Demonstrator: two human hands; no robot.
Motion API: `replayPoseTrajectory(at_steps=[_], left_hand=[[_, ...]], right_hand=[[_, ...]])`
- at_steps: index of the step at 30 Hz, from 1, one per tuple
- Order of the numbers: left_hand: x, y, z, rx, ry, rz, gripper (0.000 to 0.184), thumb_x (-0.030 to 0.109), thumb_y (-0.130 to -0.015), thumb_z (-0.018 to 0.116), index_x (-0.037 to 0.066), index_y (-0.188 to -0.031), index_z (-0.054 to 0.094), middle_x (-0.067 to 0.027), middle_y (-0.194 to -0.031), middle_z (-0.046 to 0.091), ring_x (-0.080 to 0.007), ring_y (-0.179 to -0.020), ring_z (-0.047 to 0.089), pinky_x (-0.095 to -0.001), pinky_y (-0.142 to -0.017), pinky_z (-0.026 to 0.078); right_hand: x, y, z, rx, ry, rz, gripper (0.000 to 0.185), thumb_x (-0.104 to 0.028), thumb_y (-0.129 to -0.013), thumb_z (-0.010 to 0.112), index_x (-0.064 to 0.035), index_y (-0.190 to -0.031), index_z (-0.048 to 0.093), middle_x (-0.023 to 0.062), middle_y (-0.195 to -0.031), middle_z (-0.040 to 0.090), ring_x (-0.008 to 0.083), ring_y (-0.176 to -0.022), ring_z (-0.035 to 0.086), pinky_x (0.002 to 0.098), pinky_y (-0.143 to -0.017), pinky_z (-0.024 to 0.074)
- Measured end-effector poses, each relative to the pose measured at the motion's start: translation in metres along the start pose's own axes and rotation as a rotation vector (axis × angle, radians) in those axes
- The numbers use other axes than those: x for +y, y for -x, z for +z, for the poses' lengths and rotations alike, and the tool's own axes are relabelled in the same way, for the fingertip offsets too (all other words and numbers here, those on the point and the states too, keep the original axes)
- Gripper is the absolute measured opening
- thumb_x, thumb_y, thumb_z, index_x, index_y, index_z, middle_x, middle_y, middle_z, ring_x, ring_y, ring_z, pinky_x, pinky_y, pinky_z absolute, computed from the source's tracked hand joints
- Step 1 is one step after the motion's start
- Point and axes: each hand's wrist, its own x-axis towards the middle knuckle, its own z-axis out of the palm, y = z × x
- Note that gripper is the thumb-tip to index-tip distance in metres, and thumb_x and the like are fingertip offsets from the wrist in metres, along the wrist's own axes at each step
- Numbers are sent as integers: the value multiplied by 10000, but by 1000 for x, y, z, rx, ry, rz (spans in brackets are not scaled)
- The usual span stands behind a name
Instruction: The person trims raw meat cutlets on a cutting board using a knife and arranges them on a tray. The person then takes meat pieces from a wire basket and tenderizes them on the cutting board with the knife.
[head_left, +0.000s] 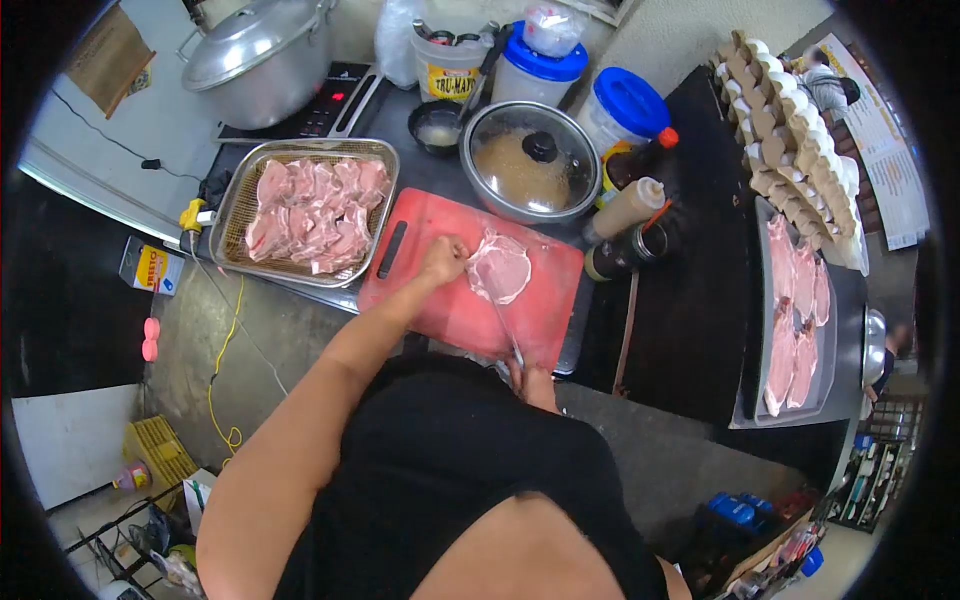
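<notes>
A slice of raw pork chop with a pale fatty rim lies flat on the red cutting board. My left hand is closed, its curled fingers at the chop's left edge, where they seem to pinch the rim. In my right hand, low by the board's front edge, is a knife. Its blade points away from me and its tip reaches the lower part of the chop. The handle is mostly hidden inside my fingers.
Left of the board, a wire-lined tray holds several chops. Behind stand a lidded glass-topped pan, a black ladle and a large pot on an induction cooker. Bottles crowd the right. Another meat tray sits farther right.
</notes>
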Motion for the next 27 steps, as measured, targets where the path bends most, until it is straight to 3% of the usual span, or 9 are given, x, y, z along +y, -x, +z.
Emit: replayPoseTrajectory(at_steps=[7, 9, 10, 12, 15, 17, 20, 24, 27], left_hand=[[0, 2, -4, 24, 25, 8, 118, -4, -690, 521, 47, -751, 608, -154, -759, 641, -264, -750, 638, -368, -664, 482], [-5, -1, 0, 76, 89, -30, 146, -1, -703, 486, 41, -782, 601, -162, -758, 633, -285, -760, 630, -379, -677, 472], [-8, -4, 1, 71, 108, -49, 129, -5, -709, 499, 34, -788, 592, -144, -754, 627, -263, -750, 624, -363, -669, 470], [-13, -8, 2, 61, 147, -89, 100, -12, -722, 525, 20, -802, 575, -107, -746, 615, -218, -731, 610, -330, -652, 466], [14, 10, -10, 92, 157, -64, 138, 27, -724, 501, 40, -817, 603, -148, -750, 622, -294, -739, 615, -374, -688, 474], [7, 13, -3, -7, 199, 85, 105, 46, -711, 548, 38, -795, 610, -146, -750, 624, -279, -728, 617, -366, -680, 481], [3, 21, 1, -23, 117, 159, 79, 69, -683, 609, 33, -752, 618, -144, -742, 625, -263, -713, 620, -353, -663, 489], [6, 23, -2, 16, 36, 159, 75, 83, -667, 634, 23, -711, 624, -149, -737, 624, -274, -706, 621, -353, -655, 495], [11, 23, -2, 17, 17, 160, 103, 102, -661, 644, 15, -713, 625, -161, -742, 629, -281, -715, 628, -362, -657, 499]], right_hand=[[-19, 7, -29, 267, -319, -84, 231, -227, -851, 560, -10, -921, 525, 268, -710, 579, 467, -665, 563, 519, -581, 434], [6, 4, 0, 84, -86, -35, 225, -214, -854, 556, -16, -950, 506, 263, -695, 574, 464, -657, 563, 512, -566, 424], [9, 1, 4, -8, 32, -14, 224, -207, -856, 554, -20, -965, 497, 261, -687, 572, 462, -653, 563, 509, -559, 419], [9, 4, -2, 66, 33, -85, 226, -207, -860, 550, -20, -970, 486, 256, -678, 570, 458, -640, 563, 506, -554, 417], [-19, 2, -32, 171, -180, -65, 224, -208, -860, 550, -14, -949, 483, 257, -687, 572, 451, -642, 565, 504, -559, 424], [-25, 0, -40, 242, -306, -86, 218, -204, -857, 553, -10, -924, 482, 262, -717, 578, 444, -669, 571, 503, -578, 435], [4, -5, -4, 210, -120, -85, 258, -192, -873, 517, -45, -1081, 474, 275, -703, 568, 464, -653, 559, 497, -548, 410], [-2, 3, -19, 86, 18, -3, 215, -179, -855, 545, -34, -1007, 497, 279, -679, 556, 455, -648, 563, 497, -545, 409], [-22, 8, -40, 247, -97, 21, 222, -223, -857, 558, -32, -946, 490, 260, -758, 587, 436, -675, 583, 495, -577, 439]])
